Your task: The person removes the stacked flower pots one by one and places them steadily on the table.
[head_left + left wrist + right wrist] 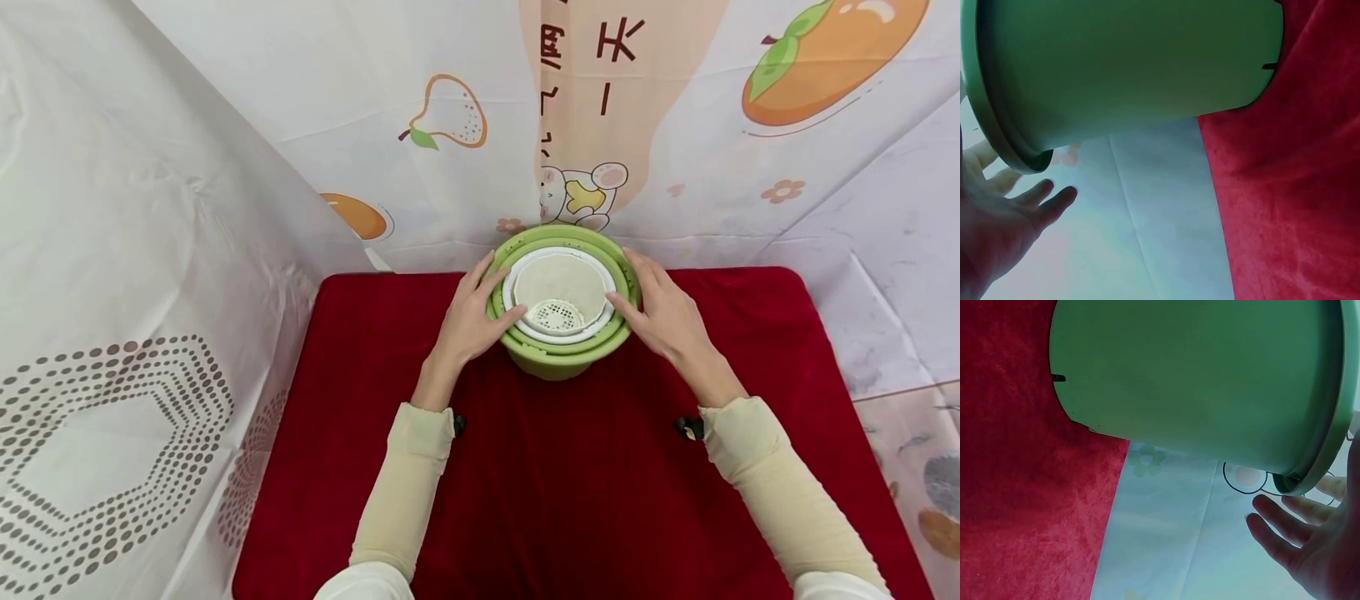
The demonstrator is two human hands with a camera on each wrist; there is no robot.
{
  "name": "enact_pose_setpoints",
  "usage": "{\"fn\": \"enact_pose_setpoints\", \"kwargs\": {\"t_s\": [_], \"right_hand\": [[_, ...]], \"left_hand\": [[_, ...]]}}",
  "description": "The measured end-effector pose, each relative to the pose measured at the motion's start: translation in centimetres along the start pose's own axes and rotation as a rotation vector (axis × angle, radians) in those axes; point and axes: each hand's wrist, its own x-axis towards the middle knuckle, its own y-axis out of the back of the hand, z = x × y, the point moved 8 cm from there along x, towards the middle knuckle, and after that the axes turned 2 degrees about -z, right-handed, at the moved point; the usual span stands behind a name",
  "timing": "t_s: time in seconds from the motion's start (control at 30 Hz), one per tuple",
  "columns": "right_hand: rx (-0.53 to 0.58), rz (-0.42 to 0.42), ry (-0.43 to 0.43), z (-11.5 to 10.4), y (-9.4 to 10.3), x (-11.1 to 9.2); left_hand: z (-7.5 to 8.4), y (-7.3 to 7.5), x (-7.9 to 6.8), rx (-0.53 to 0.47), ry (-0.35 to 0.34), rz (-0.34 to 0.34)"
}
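A stack of nested plant pots [551, 362] stands at the back of the red-covered table. Green pots form the outside, with a white pot [558, 337] within them. Innermost lies a cream pot [558, 279] whose base has small drainage holes. My left hand [476, 312] is at the stack's left side, fingers at the green rim and thumb reaching in to the white rim. Opposite it, my right hand [663, 312] has its thumb over the white rim and its other fingers outside the green one. Both wrist views show spread, fairly straight fingers beside the outer rim.
The red velvet cloth [562, 492] covers the table. Right behind the pots hangs a white curtain [465, 200] printed with fruit and characters. Another pale sheet [150, 292] hangs at the left, and a patterned one [885, 317] at the right.
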Motion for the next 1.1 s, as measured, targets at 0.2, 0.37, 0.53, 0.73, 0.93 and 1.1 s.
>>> {"fn": "enact_pose_setpoints", "kwargs": {"t_s": [0.2, 0.37, 0.53, 0.73, 0.93, 1.1], "right_hand": [[0.007, -0.014, -0.005, 0.2, -0.3, 0.2], [0.013, -0.027, -0.009, 0.4, -0.6, 0.3], [0.02, -0.036, -0.017, 0.6, -0.8, 0.4], [0.055, -0.04, -0.015, 0.7, -0.9, 0.6], [0.094, -0.028, -0.003, 0.7, -1.1, 0.6], [0.13, -0.02, 0.003, 0.9, -1.2, 0.6]], "left_hand": [[0.7, 0.1, 0.6, 0.071, -0.099, 0.027], [0.8, -0.1, 0.7, 0.098, -0.126, 0.002], [0.9, -0.3, 0.6, 0.107, -0.153, -0.001], [1.4, -0.4, 0.6, 0.126, -0.219, -0.01], [1.9, -0.6, 0.7, 0.143, -0.274, -0.061], [2.0, -0.8, 0.7, 0.134, -0.299, -0.107]]}}
